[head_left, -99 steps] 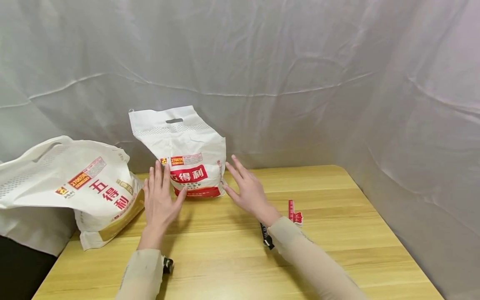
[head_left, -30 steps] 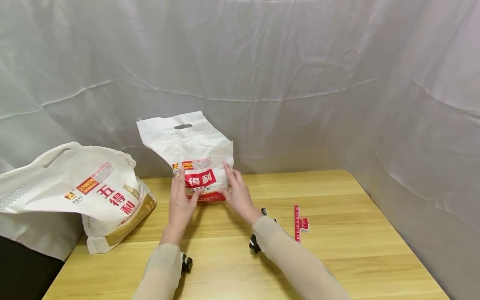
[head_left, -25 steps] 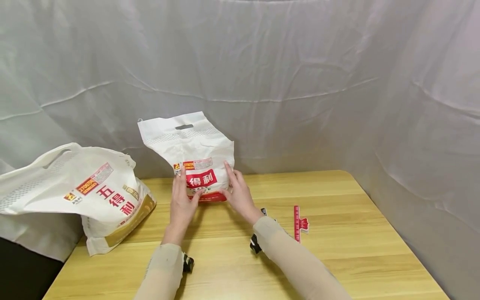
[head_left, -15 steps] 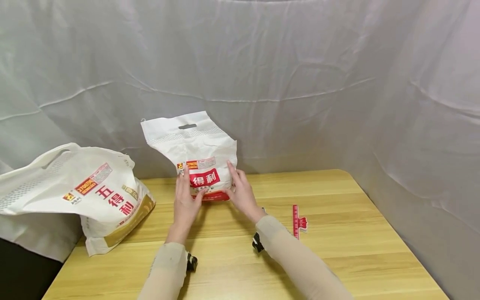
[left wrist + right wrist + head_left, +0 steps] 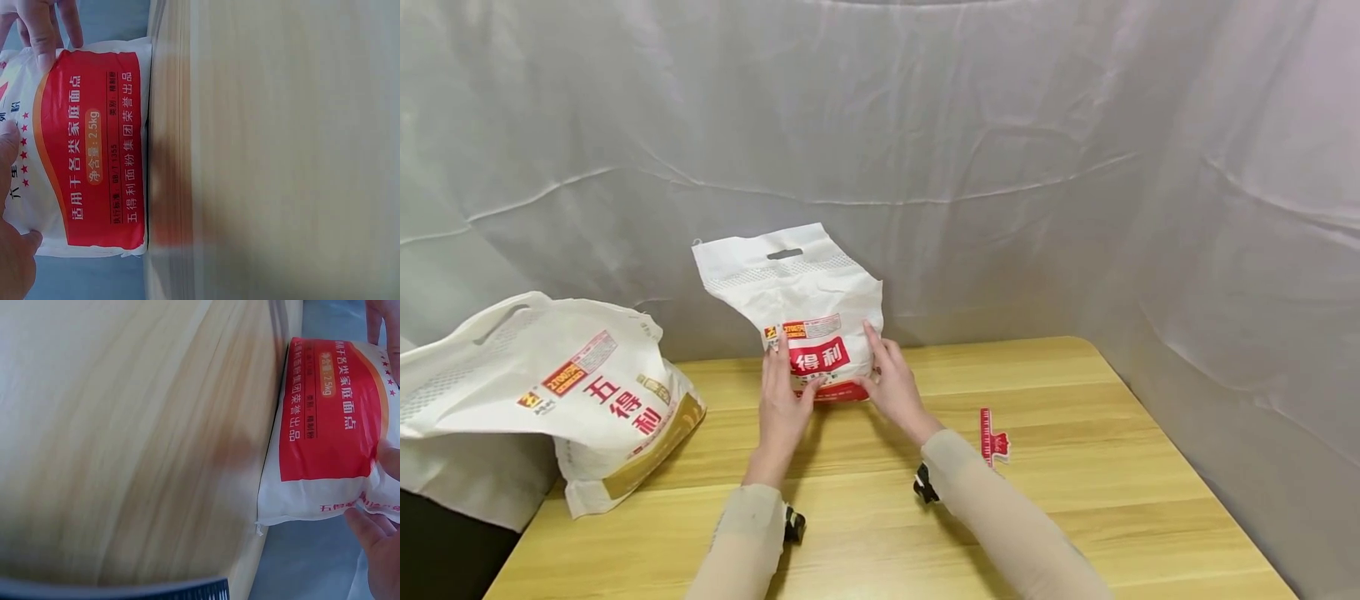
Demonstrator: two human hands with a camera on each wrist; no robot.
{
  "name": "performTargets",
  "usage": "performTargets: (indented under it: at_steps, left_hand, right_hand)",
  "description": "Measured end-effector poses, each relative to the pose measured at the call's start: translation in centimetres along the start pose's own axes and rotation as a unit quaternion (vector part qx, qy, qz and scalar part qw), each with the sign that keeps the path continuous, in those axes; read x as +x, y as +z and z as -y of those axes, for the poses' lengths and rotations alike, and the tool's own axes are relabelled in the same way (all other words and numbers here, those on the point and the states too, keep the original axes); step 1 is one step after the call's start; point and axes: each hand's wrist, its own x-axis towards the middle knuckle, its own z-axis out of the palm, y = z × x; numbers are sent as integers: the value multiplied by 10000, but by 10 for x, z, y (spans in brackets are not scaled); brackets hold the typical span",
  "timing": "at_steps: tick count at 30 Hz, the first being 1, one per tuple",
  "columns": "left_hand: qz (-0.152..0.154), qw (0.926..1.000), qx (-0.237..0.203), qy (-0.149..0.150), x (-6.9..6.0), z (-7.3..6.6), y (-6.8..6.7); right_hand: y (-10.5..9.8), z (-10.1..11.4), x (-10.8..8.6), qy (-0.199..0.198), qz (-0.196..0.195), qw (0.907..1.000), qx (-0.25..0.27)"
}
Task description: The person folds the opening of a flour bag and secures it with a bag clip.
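A white flour bag [image 5: 842, 304] with red print and a slotted handle stands on the table by the grey cloth. My left hand [image 5: 782, 408] grips its left side, with the thumb on the front. Opposite, my right hand [image 5: 897, 385] holds the right side, its thumb low on the front and its fingers along the edge. In the left wrist view the red label [image 5: 103, 150] shows between both hands, and the bag's base meets the tabletop. The right wrist view shows thumb and fingers pressing into the bag [image 5: 331, 412].
Another, gold-bottomed flour bag [image 5: 587, 358] leans at the table's left. A red clip [image 5: 994, 437] with ruler marks lies right of my right forearm. A dark, ruler-marked object [image 5: 209, 591] shows at the right wrist view's bottom. Grey cloth [image 5: 925, 167] hangs behind the table [image 5: 1075, 467].
My hands went from spread fingers beside the bag to gripping both its sides. Since then the bag has shifted right, away from the other bag, with both hands on it.
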Motion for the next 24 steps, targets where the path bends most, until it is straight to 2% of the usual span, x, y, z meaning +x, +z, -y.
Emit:
performTargets:
  at_steps: [6,12,16,19,24]
  left_hand:
    - [58,10000,-68,39,0,-8,9]
    - [-110,9995,-106,290,-1,-14,18]
    - [-139,9992,-115,359,-2,-19,23]
    - [-33,9995,-134,271,-2,-24,28]
    - [265,9996,-117,-47,-1,-33,36]
  right_hand:
    - [-9,-6,-3,132,-12,9999,69]
    - [-17,-15,-4,212,4,9991,371]
    - [-23,-23,-5,291,22,9988,388]
    - [-29,-28,-6,333,4,9992,228]
    - [-42,-32,-8,488,55,9986,175]
